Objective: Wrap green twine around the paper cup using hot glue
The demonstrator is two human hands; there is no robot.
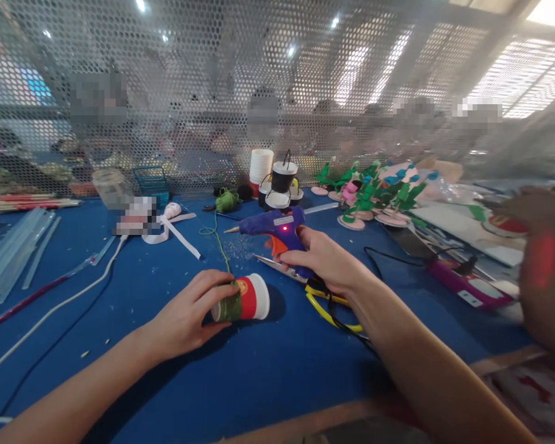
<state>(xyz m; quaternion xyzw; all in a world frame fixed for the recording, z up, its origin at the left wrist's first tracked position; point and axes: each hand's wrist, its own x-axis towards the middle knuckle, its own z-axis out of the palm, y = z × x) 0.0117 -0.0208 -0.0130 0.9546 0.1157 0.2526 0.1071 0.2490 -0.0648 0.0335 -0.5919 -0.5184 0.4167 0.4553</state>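
Workbench seen from over the person's arms. A perforated mesh screen (pixel 189 92) fills the upper half of the frame, and a blue table (pixel 268 382) fills the lower half.

Both forearms enter from the bottom corners. The left hand (pixel 189 314), at lower centre, is curled shut over one end of a paper cup (pixel 252 297), with the fingers on top and the thumb beneath. The right hand (pixel 326 259), just right of centre, is closed around the grip of a blue glue gun (pixel 272 225). Another person's hand (pixel 543 265) blurs the right edge.

The cup lies on its side on the table, its long axis running left to right across the frame. Its green-wound end sits inside the left hand, and its red band and white end point toward frame right. It lies below and slightly left of the gun. The left hand is on it and the right hand is near but apart from it. The gun's nozzle points to frame left above the cup, clear of it, and its red lamp is lit.

A green yarn strand (pixel 219 243) runs from the cup up to a yarn ball (pixel 226 199). Yellow-handled scissors (pixel 324 302) lie under the right wrist. Glue sticks (pixel 13 253) lie at the left edge and foam flowers (pixel 374 194) at upper right.
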